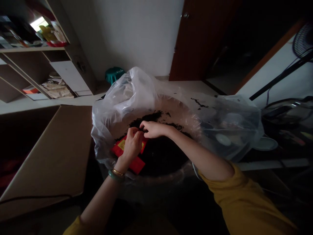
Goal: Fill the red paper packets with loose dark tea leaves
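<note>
Bag (pixel 133 93) noted as thin clear plastic, glossy and creased. Packet (pixel 136 165) seen as smooth red paper, a shiny yellow patch on it. Loose dark leaves (pixel 146 118) recorded as rough, matt. Sleeve (pixel 241 199) taken for matt yellow cloth. Green bangle (pixel 113 175) polished, stone-like; gold-coloured bangle (pixel 118 172) polished metal. Door (pixel 195 42) finished in smooth brown wood.

A red packet (pixel 135 165) with a yellow patch (pixel 121 144), black leaves (pixel 161 156), green bangle (pixel 115 175), mustard sleeve (pixel 241 195)
</note>
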Demonstrator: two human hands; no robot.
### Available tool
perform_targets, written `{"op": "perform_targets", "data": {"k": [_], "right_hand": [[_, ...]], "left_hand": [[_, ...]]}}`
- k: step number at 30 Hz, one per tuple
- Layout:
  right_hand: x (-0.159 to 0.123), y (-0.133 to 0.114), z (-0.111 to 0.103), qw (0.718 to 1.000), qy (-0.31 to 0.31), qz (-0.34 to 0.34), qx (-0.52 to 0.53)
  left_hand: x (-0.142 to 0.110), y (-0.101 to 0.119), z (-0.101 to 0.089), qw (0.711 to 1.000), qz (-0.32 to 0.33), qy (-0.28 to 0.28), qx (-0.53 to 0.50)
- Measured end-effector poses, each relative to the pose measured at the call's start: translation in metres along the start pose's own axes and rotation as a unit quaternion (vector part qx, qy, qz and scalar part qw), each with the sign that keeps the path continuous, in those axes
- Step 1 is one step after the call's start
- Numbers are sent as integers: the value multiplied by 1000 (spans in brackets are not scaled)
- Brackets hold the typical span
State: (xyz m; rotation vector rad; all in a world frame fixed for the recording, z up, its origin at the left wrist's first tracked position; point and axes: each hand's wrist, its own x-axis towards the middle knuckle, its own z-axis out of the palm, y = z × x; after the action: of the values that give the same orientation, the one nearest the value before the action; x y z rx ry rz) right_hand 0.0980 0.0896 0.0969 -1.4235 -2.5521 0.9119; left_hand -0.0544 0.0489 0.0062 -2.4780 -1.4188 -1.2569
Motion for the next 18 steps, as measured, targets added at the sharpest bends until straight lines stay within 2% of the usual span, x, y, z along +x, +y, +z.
{"op": "perform_targets", "data": {"k": [3, 6, 8, 10, 13, 15, 18], "right_hand": [[-8, -7, 1, 997, 28, 32, -70], [-10, -8, 5, 993, 12, 26, -113], [-8, -3, 8, 993, 24, 21, -112], [-6, 4, 10, 994, 59, 29, -86], [-6, 15, 11, 994, 104, 33, -20], [-7, 20, 13, 994, 106, 22, 31], [-10, 23, 15, 992, 79, 10, 96]], "left_hand": [[1, 1, 1, 1000, -9, 19, -11], [1, 7, 2, 999, -5, 39, -22], [-2, 10, 3, 998, -12, 51, -30], [-6, 11, 7, 998, -38, 51, -27], [-14, 7, 17, 995, -93, 9, -19], [-19, 4, 25, 992, -124, -18, -33], [-24, 2, 34, 987, -147, -19, -59]]}}
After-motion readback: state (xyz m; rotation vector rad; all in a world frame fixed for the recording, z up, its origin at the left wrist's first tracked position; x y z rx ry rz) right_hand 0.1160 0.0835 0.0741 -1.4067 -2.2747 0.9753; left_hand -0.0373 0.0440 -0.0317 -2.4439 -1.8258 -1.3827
